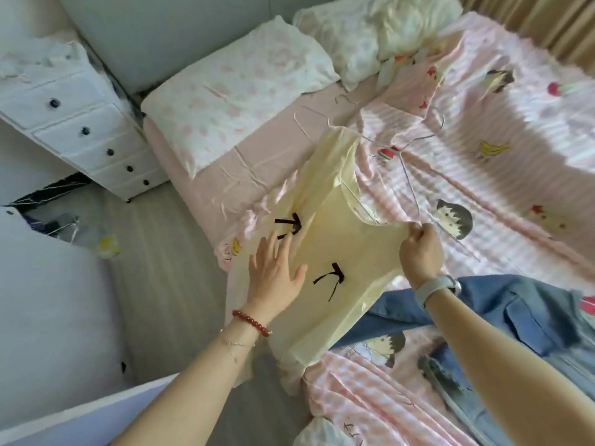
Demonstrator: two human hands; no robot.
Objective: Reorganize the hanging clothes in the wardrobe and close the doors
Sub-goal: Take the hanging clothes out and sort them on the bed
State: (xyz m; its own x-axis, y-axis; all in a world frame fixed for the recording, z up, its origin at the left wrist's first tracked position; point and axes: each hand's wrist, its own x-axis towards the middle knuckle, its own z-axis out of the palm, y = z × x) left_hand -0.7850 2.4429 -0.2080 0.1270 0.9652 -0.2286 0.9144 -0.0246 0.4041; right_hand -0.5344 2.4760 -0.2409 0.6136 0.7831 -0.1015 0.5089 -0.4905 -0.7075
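A pale yellow garment (335,220) with small black bows lies spread on the bed, partly over its edge. My left hand (275,272) rests flat on the garment's left side, fingers straight and spread. At the garment's right edge, my right hand (420,249) pinches the fabric and lifts it slightly. A thin wire hanger (409,175) lies on the pink patterned quilt (502,194) just beyond the garment. A blue denim jacket (502,313) lies on the bed under my right forearm. No wardrobe is in view.
A white pillow (238,91) with pink print lies at the head of the bed, beside crumpled white bedding (370,37). A white chest of drawers (80,127) with dark knobs stands to the left. Grey floor (161,268) runs along the bed, with small clutter near the drawers.
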